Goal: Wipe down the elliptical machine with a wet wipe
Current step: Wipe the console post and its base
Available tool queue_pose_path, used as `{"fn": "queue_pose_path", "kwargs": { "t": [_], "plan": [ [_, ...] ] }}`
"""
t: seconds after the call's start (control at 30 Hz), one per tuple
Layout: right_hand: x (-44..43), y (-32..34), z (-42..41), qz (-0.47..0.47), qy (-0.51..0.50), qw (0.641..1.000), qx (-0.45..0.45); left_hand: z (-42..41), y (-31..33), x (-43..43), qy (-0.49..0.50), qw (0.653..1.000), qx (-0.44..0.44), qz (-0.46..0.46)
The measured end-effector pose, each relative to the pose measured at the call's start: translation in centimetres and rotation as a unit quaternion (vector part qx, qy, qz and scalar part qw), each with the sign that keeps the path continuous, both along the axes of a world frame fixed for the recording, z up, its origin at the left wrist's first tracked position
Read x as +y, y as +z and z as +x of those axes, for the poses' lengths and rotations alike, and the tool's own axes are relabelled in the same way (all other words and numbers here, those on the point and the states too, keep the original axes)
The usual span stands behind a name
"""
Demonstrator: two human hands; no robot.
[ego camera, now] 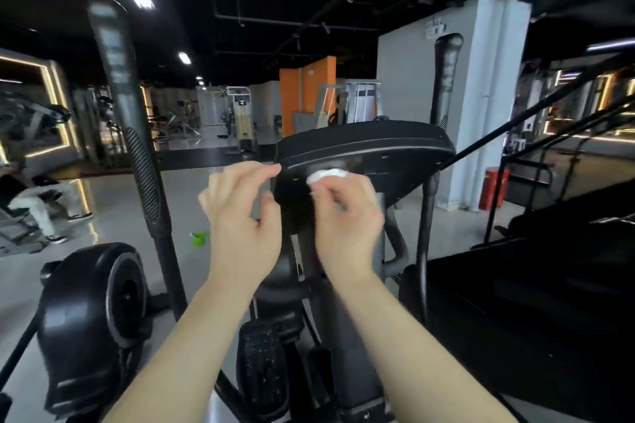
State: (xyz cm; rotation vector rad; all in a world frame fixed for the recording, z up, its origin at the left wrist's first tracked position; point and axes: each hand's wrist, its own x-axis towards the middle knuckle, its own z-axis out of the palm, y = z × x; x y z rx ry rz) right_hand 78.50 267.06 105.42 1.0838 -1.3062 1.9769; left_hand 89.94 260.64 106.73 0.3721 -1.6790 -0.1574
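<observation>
We are in a dim gym with a black ceiling, strip lights and a glossy grey floor. A person sits on a bench [32,199] at the far left of the frame.

The elliptical machine [285,268] fills the middle. Its left handle [118,86] rises in the upper left, and the rounded flywheel cover [92,312] sits in the lower left. A small green object [200,238] lies on the floor beyond it.

Left of centre, our left hand [240,216] holds nothing, its fingers loosely curled and apart. The index tip is at the left rim of the console [378,151]; we cannot tell whether it touches. We would do well to lay that hand firmly on the rim, so the console does not rock as we rub.

Just right of centre, our right hand [347,216] has its fingers clamped on the bunched white wet wipe [326,175], which is pressed against the console's dark near face below the rim. A wad this tight cleans only a small patch. We judge it better to open the wipe flatter under the fingers and work in overlapping strokes along the rim, refolding as it soils.

The right handle [445,79] stands in the upper right, and a red bin [494,187] sits beyond it by the pillar.
</observation>
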Motion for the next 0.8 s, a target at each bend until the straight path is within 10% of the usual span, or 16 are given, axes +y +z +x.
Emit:
{"fn": "queue_pose_path", "kwargs": {
  "t": [0.17,0.57,0.8],
  "plan": [
    [2.9,0.8,-4.6,-0.034,0.026,0.984,-0.171,-0.3,-0.8,0.0,-0.04,0.998,-0.003,0.043],
    [-1.6,-1.7,0.6,0.047,0.068,0.994,-0.074,-1.7,-2.5,0.1,-0.042,0.997,0.042,0.048],
    [2.4,-0.3,-8.9,-0.054,0.022,0.959,-0.278,-2.6,-3.7,0.6,-0.043,0.992,0.059,0.099]
  ]
}}
